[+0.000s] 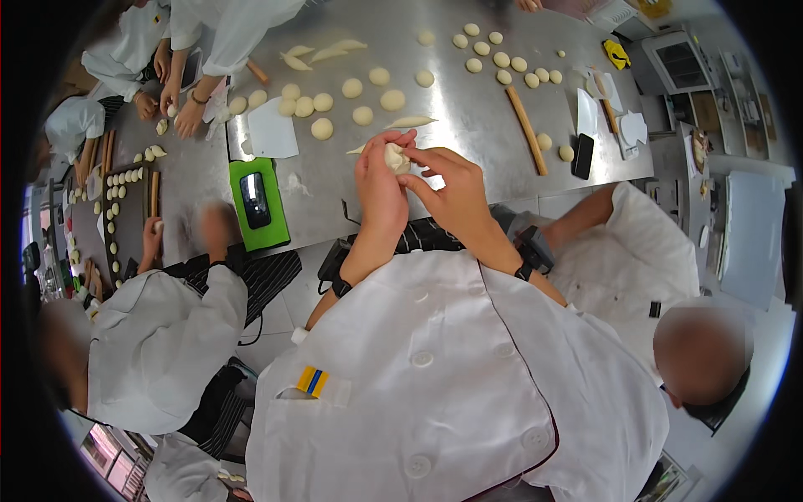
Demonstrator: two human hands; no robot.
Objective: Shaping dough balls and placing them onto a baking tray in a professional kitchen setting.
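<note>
My left hand (381,185) cups a small piece of pleated dough (396,158) over the near side of the steel table. From the right, my right hand (455,191) reaches across, its thumb and fingertips pinching the dough's edge. The dough's top looks gathered into folds; its underside is hidden in my left palm. Just beyond my hands lies a long, pointed dough piece (411,122). The tip of another pokes out beside my left fingers. Several smooth dough balls (393,100) rest farther up the table.
A phone (255,199) lies on a green board (276,219) to the left, below a white sheet (273,128). On the right are a rolling pin (527,130), another phone (583,157) and a small scale (629,149). Co-workers stand close on both sides; one's hand (217,226) is blurred.
</note>
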